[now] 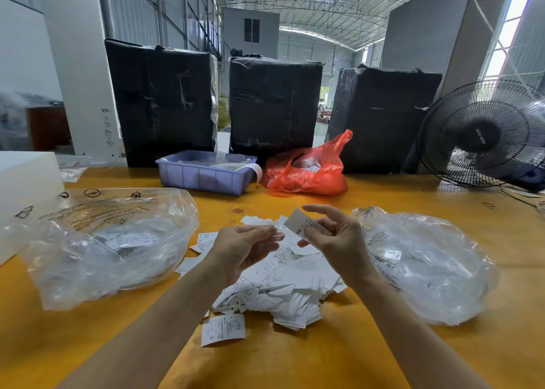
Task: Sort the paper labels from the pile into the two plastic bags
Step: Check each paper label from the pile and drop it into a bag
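From the head cam we've got our right hand [333, 238] pinching one XS label [298, 226] above the pile [283, 285], left hand [244, 247] loosely open, holding nothing. Both clear bags, left [97, 241] and right [427, 265], look alike, so a misread size could easily land it wrong.

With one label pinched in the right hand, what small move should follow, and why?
Probably carry the label pinched by the right hand to one of the clear bags, likely the right bag beside it. The left hand holds nothing, and the pile is still large.
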The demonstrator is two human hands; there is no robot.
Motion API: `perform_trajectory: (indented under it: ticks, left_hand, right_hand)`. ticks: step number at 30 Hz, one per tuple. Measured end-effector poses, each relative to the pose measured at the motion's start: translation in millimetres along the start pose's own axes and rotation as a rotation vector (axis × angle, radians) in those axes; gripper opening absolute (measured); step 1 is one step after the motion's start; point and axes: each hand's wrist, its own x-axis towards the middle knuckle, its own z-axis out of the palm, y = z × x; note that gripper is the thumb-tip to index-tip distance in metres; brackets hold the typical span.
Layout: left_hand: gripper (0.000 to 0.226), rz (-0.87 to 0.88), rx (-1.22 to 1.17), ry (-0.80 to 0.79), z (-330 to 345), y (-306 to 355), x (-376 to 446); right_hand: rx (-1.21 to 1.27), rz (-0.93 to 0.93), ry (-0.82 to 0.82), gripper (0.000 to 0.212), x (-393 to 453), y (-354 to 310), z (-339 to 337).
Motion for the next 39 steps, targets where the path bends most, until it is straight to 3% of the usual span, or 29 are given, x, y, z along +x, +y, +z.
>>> perform_trajectory:
  ticks: [11, 19, 25, 33, 39]
  left_hand:
    - [0.007, 0.025, 0.035, -0.012, -0.1, -0.5, -0.7]
    - [0.005, 0.011, 0.039, 0.006, 0.4, 0.6, -1.9]
    - [0.006, 0.002, 0.028, 0.009, 2.5, 1.0, -3.4]
    - [0.007, -0.003, 0.075, 0.004, 3.5, 0.9, -4.2]
    - [0.004, -0.021, 0.199, -0.051, 1.2, 0.5, -6.0]
  right_hand:
    - [-0.055, -0.012, -0.025, 0.026, -0.8, 1.0, 3.0]
    - [0.057, 0.025, -0.089, 0.033, -1.1, -0.4, 1.6]
    - [-0.013, 0.036, -0.136, 0.032, -1.6, -1.7, 3.2]
    - [0.147, 0.155, -0.247, 0.019, -1.2, -0.1, 2.4]
    - [0.146, 0.207, -0.208, 0.02, 0.7, 1.3, 0.4]
